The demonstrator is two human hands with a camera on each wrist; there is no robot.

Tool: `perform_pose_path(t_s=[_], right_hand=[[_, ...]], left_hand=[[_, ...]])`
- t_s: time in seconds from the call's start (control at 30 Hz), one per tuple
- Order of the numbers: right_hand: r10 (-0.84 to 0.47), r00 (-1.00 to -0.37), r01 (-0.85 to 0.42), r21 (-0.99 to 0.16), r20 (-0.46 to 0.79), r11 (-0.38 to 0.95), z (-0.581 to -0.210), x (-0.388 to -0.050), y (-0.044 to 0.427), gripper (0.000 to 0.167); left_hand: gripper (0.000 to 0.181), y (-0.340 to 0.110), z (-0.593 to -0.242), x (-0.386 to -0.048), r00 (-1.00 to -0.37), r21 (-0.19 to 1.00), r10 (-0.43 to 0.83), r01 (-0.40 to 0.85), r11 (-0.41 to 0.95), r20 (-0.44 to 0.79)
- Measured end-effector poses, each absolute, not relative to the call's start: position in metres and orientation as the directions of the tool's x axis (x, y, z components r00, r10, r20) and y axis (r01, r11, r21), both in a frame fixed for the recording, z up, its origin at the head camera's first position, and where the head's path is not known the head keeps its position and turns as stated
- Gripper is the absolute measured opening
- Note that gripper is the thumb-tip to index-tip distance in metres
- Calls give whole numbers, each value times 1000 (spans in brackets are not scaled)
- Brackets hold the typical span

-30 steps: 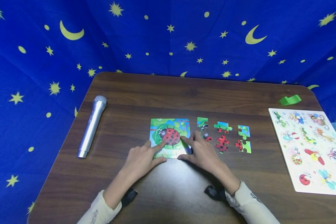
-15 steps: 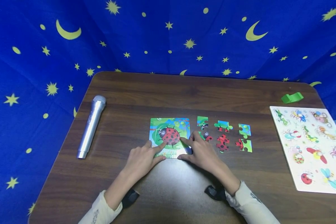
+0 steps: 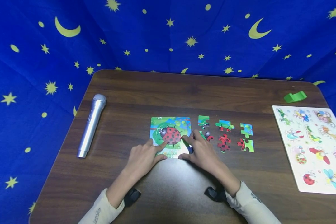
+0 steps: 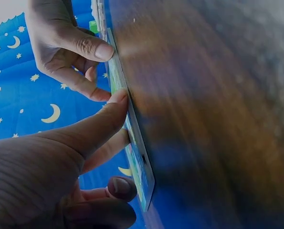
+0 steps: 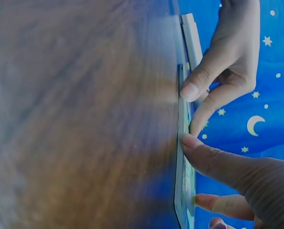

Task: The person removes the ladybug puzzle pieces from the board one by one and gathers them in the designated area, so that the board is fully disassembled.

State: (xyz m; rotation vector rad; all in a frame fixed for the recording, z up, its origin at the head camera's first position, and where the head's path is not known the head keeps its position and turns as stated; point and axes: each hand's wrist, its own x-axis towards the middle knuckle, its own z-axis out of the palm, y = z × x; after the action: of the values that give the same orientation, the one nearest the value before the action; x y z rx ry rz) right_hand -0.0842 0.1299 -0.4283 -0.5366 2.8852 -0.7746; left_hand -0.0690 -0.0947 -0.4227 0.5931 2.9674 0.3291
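A square ladybug puzzle board (image 3: 170,130) lies flat on the table in front of me. My left hand (image 3: 144,157) touches its lower left part, index fingertip on the picture and thumb at the near edge. On the lower right, my right hand (image 3: 202,152) rests the same way, thumb and index finger spread apart. Both wrist views show thumb tips against the board's edge. Loose puzzle pieces lie right of the board, among them a red spotted piece (image 3: 224,143), a green-and-blue piece (image 3: 225,125) and a corner piece (image 3: 246,129). My right hand partly hides one piece (image 3: 207,136).
A silver toy microphone (image 3: 92,126) lies at the left. At the right is a white board with insect pictures (image 3: 310,149), and behind it a green plastic object (image 3: 295,97). A blue starry cloth (image 3: 168,37) hangs behind the wooden table (image 3: 145,93).
The head view has shifted slightly. Both hands keep their places on the puzzle board, and the loose pieces stay where they were.
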Motion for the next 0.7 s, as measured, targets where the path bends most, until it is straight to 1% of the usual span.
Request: perform_pose_path(t_s=[0.27,0.53,0.7], right_hand=[[-362,-932,-326,-497,24,804,-430,-82,130,69],[-387,-921,-339,-578,45,742,-434,-86,136,58],[-381,-924,-337,-558,40,759,-431,-86,135,56]], left_hand=[[50,-94,-420,-69,-918,225,390,366,903,-69],[50,-94,-421,-69,-919,240,387,360,902,-77],[49,-94,-422,-70,-918,226,390,366,903,-69]])
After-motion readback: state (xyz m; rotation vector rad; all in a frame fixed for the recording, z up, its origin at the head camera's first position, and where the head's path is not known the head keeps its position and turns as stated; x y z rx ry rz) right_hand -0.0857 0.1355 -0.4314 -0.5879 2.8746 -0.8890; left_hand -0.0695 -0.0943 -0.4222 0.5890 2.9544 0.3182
